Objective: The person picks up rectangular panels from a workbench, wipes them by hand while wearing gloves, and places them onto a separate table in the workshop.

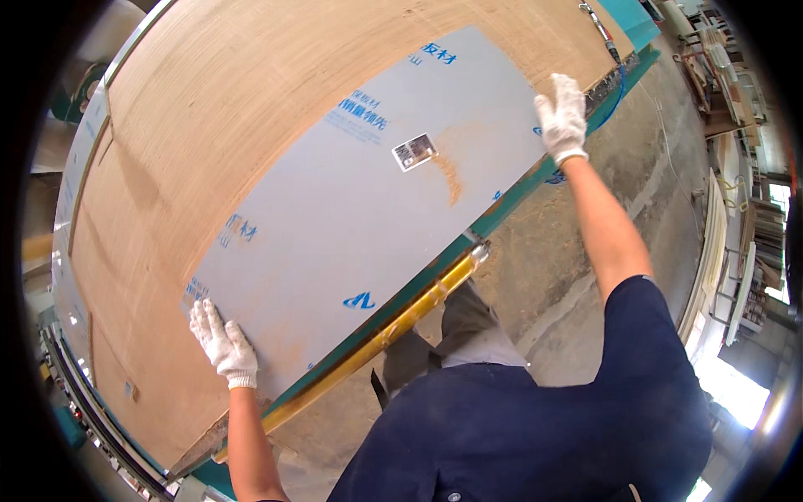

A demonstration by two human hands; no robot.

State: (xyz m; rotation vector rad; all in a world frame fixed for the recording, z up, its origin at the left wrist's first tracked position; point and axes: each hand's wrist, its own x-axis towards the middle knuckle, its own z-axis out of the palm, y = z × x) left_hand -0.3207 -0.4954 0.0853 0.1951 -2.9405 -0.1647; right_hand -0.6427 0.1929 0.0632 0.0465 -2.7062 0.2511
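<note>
A long grey panel (360, 226) with blue printing lies across the wooden tabletop. My left hand (224, 343), in a white knitted glove, rests at the panel's left end with its fingers stretched out. At the opposite end, my right hand (563, 121) wears a matching glove; its fingers are extended along the panel's edge, and the thumb stands apart. Neither hand is wrapped round anything. Near the panel's middle sits a small rectangular label (415, 152), with a streak of sawdust (452, 181) beside it.
A yellow bar (401, 322) runs along the table's green near edge (514, 197), close to my body. An air tool (604, 35) with a blue hose lies at the far right corner. Beyond the concrete floor (619, 188), boards and scrap (711, 75) stand at the right.
</note>
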